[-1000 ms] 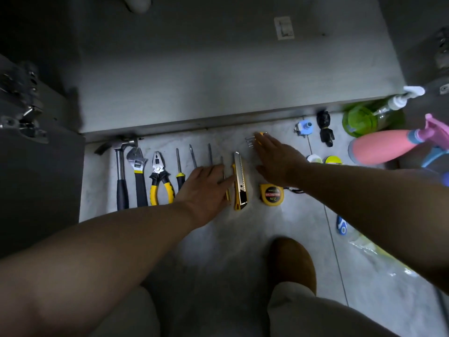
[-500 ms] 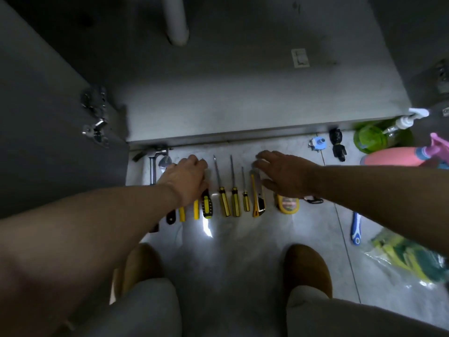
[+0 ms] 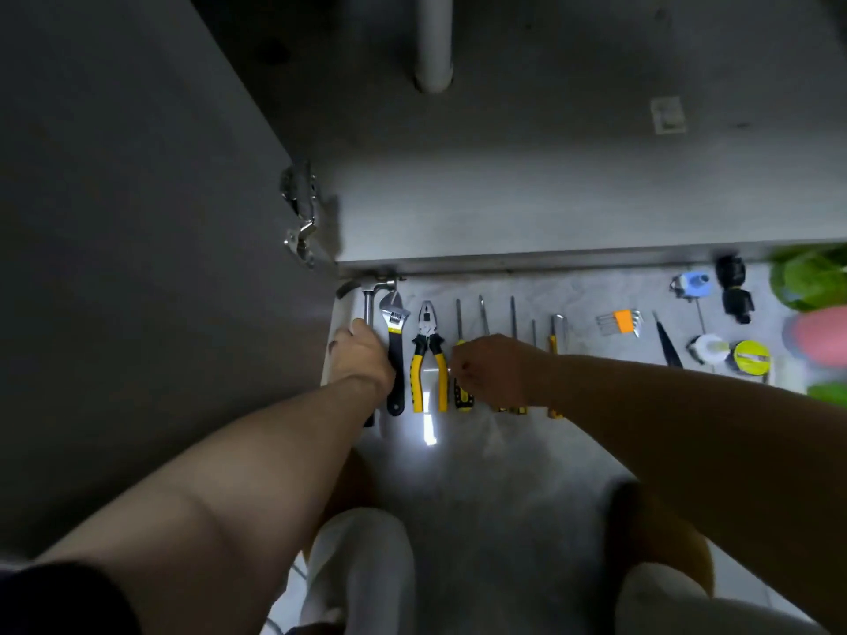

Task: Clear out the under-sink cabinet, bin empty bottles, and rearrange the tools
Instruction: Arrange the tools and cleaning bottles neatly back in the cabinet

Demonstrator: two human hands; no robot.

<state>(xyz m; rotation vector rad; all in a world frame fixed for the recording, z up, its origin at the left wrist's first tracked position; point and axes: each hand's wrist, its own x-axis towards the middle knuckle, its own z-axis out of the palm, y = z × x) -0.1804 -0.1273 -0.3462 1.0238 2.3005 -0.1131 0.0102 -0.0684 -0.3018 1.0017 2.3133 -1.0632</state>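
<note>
A row of tools lies on the grey floor in front of the open under-sink cabinet (image 3: 550, 199). From the left they are a hammer (image 3: 369, 293), an adjustable wrench (image 3: 394, 323), yellow-handled pliers (image 3: 428, 359), several screwdrivers (image 3: 483, 313) and a yellow utility knife (image 3: 556, 334). My left hand (image 3: 362, 355) is closed around the hammer's shaft. My right hand (image 3: 497, 368) has its fingers curled on the handle of the leftmost screwdriver (image 3: 462, 396) and hides the other screwdriver handles.
To the right lie orange-banded hex keys (image 3: 618, 323), a black pointed tool (image 3: 667, 346), two tape rolls (image 3: 708, 348), a blue fitting (image 3: 692, 284) and a black part (image 3: 733, 291). Green (image 3: 811, 281) and pink (image 3: 820, 339) bottles sit at the right edge. The open door (image 3: 137, 222) stands at the left, and a white pipe (image 3: 433, 39) hangs inside.
Both hands have shifted left along the row. The left went from the pliers and wrench to the hammer, the right from the utility knife to the leftmost screwdriver.
</note>
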